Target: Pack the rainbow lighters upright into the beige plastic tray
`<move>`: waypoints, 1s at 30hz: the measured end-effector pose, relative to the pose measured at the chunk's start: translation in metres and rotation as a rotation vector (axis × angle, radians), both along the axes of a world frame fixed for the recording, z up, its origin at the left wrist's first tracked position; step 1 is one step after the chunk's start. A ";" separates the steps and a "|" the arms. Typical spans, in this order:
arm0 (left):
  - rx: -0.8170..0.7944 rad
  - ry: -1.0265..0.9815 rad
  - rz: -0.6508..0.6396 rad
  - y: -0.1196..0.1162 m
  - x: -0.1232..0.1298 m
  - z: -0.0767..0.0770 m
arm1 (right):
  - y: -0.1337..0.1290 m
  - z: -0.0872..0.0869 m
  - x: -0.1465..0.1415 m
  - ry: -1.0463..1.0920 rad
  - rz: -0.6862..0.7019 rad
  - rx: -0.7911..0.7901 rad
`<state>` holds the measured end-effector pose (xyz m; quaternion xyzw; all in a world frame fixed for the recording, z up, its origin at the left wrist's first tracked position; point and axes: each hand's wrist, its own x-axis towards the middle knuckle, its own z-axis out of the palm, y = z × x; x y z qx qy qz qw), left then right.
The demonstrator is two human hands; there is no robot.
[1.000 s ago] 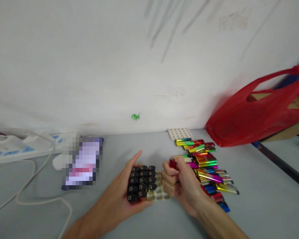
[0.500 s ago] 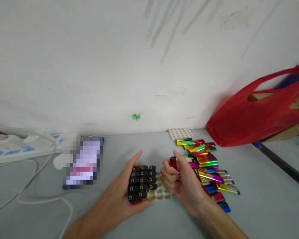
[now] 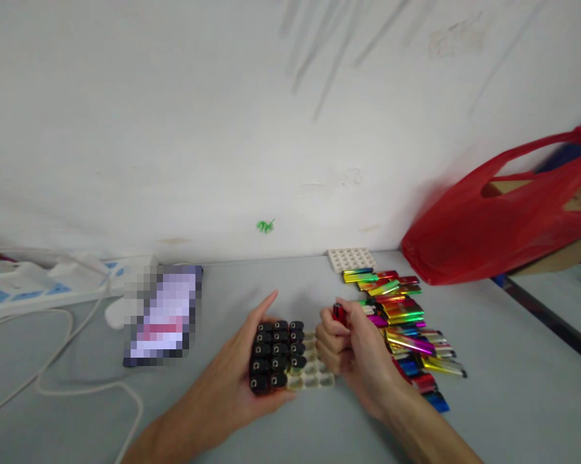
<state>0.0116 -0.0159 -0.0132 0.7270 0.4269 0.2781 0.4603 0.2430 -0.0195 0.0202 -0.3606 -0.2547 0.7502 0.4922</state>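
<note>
My left hand [image 3: 232, 370] is wrapped round the left side of a pale tray with cells [image 3: 311, 381], thumb and fingers at its edges. Several lighters [image 3: 279, 349] stand in the tray's left columns, their black ends up; cells on the right show bare. Just right of the tray, my right hand [image 3: 353, 348] is closed on a red lighter [image 3: 339, 313], whose end pokes out by the thumb. Behind that hand lies a loose pile of shiny lighters [image 3: 403, 314] in gold, green, red, blue and purple.
A second white tray with cells [image 3: 351, 260] lies by the wall behind the pile. At the right stands a red plastic bag [image 3: 503, 219]. A phone with a blurred screen [image 3: 167, 316], a power strip [image 3: 33, 283] and white cables [image 3: 58, 348] are at the left.
The thumb of my right hand has bent down toward the end of the red lighter; before, it stuck up. My left hand and the tray look unmoved.
</note>
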 end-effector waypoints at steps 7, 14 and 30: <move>0.014 -0.038 -0.027 0.001 -0.002 -0.001 | -0.003 -0.001 -0.006 -0.084 -0.067 0.144; 0.077 0.028 0.069 0.004 0.000 -0.007 | -0.005 -0.003 0.000 -0.319 -0.093 0.428; 0.098 0.019 0.061 0.006 0.001 -0.005 | -0.009 0.005 0.008 -0.692 0.153 0.687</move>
